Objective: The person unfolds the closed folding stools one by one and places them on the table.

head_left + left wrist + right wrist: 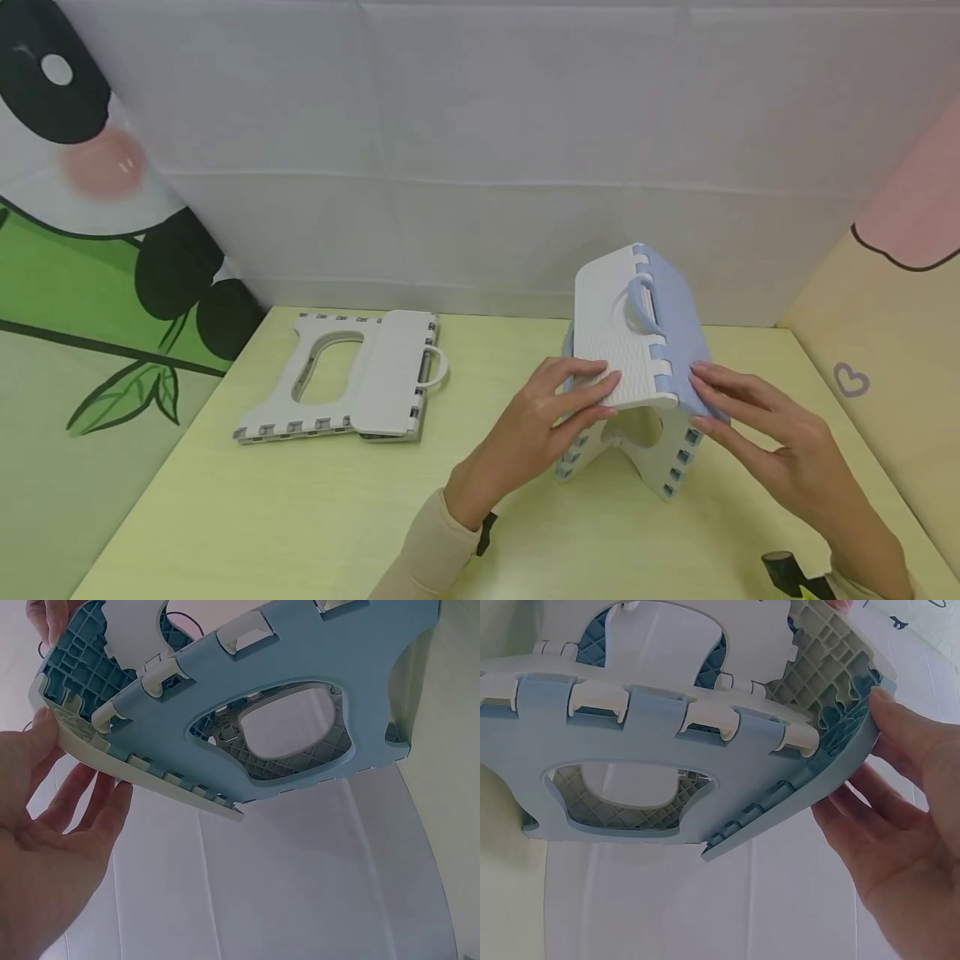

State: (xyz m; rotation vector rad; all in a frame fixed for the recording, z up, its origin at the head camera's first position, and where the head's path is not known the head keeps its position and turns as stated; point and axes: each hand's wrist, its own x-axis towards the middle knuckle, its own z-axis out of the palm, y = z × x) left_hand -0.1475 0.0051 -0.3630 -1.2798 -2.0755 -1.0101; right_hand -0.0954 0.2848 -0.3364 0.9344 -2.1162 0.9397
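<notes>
A white and light blue folding step stool (611, 325) stands on the table at the right in the head view. Its two top halves slope like a roof, with a blue loop handle (645, 305) at the ridge. My left hand (517, 421) pinches the edge of the white half, thumb beneath and fingers on top, as the left wrist view shows. On the other side my right hand (783, 450) pinches the edge of the blue half (840, 769) the same way. The stool's legs (663, 467) are spread apart below, with oval openings in their panels.
A second folding stool (393, 375), white and grey, lies folded flat at the left of the table (300, 517), its loop handle pointing right. A pale cloth (480, 150) hangs behind the table. Printed panels (150, 367) stand at the sides.
</notes>
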